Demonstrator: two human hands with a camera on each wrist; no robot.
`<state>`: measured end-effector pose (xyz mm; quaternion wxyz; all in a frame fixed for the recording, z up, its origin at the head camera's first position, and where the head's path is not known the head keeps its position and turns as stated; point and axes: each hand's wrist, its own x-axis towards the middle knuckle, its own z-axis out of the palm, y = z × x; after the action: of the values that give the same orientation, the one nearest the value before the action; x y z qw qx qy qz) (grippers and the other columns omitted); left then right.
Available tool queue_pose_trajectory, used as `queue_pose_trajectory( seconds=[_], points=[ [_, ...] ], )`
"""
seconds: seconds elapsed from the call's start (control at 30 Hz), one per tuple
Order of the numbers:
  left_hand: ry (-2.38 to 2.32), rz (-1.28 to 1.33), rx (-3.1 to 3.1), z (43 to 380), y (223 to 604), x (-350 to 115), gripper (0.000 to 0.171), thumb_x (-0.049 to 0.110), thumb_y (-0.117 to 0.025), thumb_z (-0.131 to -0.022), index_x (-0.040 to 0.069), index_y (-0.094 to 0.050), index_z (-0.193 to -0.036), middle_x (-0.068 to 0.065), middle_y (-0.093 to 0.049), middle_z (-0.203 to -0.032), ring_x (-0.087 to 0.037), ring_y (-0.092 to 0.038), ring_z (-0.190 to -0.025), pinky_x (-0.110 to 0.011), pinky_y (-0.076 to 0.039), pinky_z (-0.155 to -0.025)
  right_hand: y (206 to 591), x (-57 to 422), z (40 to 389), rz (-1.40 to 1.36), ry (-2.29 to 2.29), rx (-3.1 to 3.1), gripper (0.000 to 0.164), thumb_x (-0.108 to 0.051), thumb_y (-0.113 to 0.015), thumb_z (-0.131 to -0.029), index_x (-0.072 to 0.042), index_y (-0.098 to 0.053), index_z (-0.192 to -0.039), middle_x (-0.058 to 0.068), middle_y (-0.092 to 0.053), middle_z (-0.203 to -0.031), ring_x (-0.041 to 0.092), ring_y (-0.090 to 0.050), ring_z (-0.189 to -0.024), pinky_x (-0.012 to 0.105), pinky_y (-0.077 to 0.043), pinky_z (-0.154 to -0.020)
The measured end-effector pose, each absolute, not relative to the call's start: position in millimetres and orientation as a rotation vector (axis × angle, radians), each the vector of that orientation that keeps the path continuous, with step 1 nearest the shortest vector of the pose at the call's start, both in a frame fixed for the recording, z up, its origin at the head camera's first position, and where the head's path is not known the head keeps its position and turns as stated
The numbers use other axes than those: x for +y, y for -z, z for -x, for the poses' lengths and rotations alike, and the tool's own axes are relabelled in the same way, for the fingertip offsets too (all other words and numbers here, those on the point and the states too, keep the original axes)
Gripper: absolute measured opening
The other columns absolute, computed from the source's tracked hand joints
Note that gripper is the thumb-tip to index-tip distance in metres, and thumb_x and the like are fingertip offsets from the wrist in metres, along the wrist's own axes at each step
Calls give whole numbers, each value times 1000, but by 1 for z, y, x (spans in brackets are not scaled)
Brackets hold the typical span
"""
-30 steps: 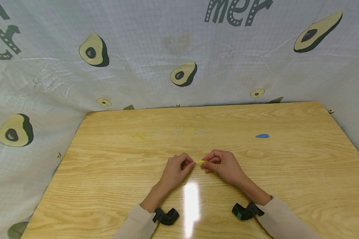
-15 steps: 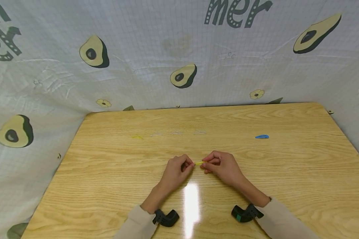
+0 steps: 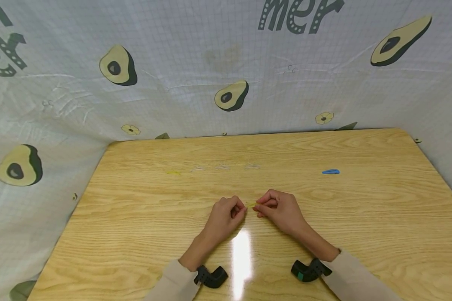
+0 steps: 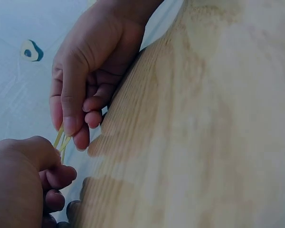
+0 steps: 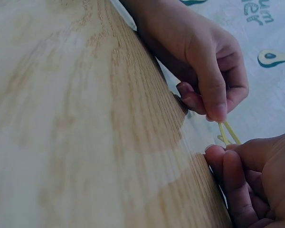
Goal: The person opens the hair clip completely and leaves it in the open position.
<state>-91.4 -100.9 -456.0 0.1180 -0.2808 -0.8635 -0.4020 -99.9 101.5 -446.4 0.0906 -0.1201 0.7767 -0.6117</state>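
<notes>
A thin yellow rubber band (image 3: 251, 205) is stretched between the two hands above the middle of the table. My left hand (image 3: 227, 217) pinches one end between thumb and fingertips. At the other end, my right hand (image 3: 280, 211) pinches the band between thumb and forefinger. In the left wrist view the band (image 4: 65, 142) shows as narrow strands with a small loop, close to the right hand's thumb. The right wrist view has the band's strands (image 5: 232, 133) spreading apart between both sets of fingertips. Its ends are hidden in the fingers.
Farther back on the wooden table (image 3: 135, 217) lie a thin yellow strand-like piece (image 3: 173, 172) and several pale ones, including a pale piece (image 3: 252, 166), in a row. A blue flat looped thing (image 3: 330, 171) lies right. An avocado-print sheet (image 3: 173, 54) hangs behind.
My left hand has shifted slightly to the right, closer to the right hand. The visible stretch of yellow band between them looks shorter and looser. The right hand has barely moved.
</notes>
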Motion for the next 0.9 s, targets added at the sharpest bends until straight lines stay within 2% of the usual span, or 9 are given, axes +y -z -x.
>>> queue_pose_trajectory(
  seconds=[0.37, 0.53, 0.67, 0.9],
  points=[
    [1199, 790, -2522, 92, 458, -100, 13, 1, -70, -84, 10, -61, -80, 6, -56, -64, -5, -43, -57, -21, -39, -55, 450, 101, 101, 328, 1793, 2338, 7, -8, -73, -85, -6, -68, -89, 3, -71, -77, 18, -68, -65, 31, -55, -60],
    [1217, 755, -2529, 92, 457, -100, 13, 0, -69, -85, 10, -62, -80, 7, -55, -64, -4, -43, -56, -21, -39, -54, 451, 102, 101, 408, 1794, 2355, 10, -11, -72, -86, -4, -67, -93, 4, -70, -78, 17, -67, -65, 30, -54, -59],
    [1258, 739, -2496, 93, 457, -98, 13, -1, -68, -85, 8, -62, -79, 5, -54, -64, -4, -44, -56, -20, -40, -51, 448, 103, 102, 478, 1738, 2449, 10, -13, -71, -87, -7, -66, -94, 1, -70, -77, 13, -66, -64, 28, -53, -58],
    [1305, 683, -2435, 95, 454, -92, 12, -3, -68, -85, 7, -63, -80, 3, -57, -66, -4, -48, -56, -17, -41, -50, 438, 108, 108, 461, 1708, 2543, 7, -12, -71, -87, -10, -68, -93, 0, -69, -79, 13, -65, -64, 27, -51, -57]
  ],
)
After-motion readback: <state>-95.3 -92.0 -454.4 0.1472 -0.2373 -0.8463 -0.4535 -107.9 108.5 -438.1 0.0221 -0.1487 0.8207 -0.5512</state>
